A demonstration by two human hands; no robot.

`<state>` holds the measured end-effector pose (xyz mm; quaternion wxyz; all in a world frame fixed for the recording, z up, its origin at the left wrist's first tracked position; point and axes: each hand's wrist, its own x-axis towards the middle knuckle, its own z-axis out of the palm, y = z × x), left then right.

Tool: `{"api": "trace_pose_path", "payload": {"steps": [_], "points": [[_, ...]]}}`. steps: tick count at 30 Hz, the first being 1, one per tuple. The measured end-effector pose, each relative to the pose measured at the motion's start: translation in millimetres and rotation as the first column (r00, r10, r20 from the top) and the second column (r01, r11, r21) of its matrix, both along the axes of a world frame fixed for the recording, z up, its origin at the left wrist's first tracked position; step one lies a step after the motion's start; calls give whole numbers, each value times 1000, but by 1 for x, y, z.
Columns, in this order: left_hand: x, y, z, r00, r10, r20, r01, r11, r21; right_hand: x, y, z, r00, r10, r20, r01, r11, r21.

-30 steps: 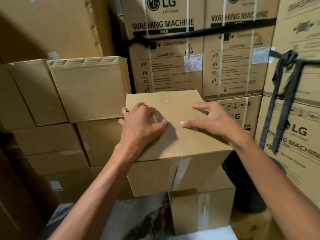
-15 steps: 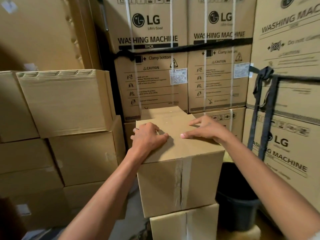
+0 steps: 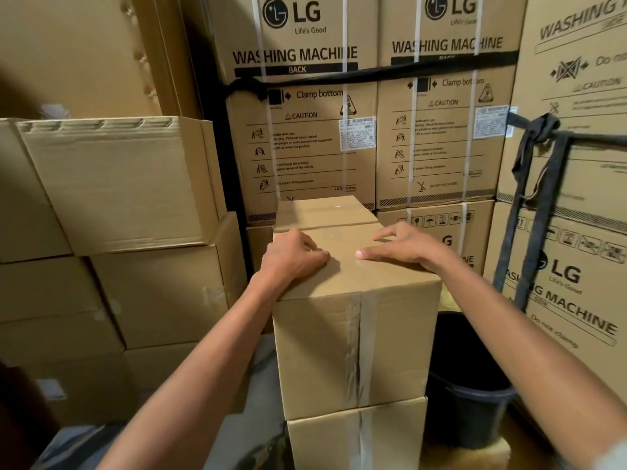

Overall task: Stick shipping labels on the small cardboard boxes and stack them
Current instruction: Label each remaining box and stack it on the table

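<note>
both hands are laid on the top face of the upper cardboard box [image 3: 356, 347]. the left hand [image 3: 293, 257] is rested near the box's left edge with its fingers bent downward onto the cardboard, nothing being gripped. the right hand [image 3: 403, 247] is spread flat, fingers extended and pressed on the top, thumb pointed toward the left hand. the upper box is stacked on a lower cardboard box [image 3: 356, 439], both sealed with clear tape down the front seam. another small box [image 3: 324, 212] is seen just behind the upper one. plain brown cartons [image 3: 112, 184] are piled to the left, printed washing machine cartons [image 3: 305, 113] are stacked behind, and a dark bucket [image 3: 471, 395] is placed to the right.
</note>
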<state>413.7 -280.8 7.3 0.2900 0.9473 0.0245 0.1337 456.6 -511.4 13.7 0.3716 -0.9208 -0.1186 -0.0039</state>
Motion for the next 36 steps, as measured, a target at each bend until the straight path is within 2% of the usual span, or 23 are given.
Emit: {"api": "trace_pose_path", "payload": {"steps": [2,6,9,13,17,22,30,36], "points": [[-1,5,0,1000,-2,13,2,1000,6,-2,3,-2,998,-42,40,43,998,-46],[-15,14,-2,993,9,119,-17,998,65,-21,27,-1,970,-88,225,107,992,-74],[-32,26,-2,971,-9,238,-12,996,86,-46,59,6,942,-37,335,34,999,14],[-63,62,-1,926,-6,376,-30,995,91,-74,115,13,907,82,412,-146,981,126],[-95,115,0,906,46,421,-84,994,71,-99,177,15,883,135,450,-237,955,178],[-124,194,9,877,122,465,-146,989,17,-117,250,17,880,155,449,-262,946,189],[-137,300,29,855,173,489,-202,979,6,-121,335,19,902,100,421,-209,953,221],[-108,333,48,832,123,541,-177,983,49,-100,371,35,858,2,513,-122,972,200]]}}
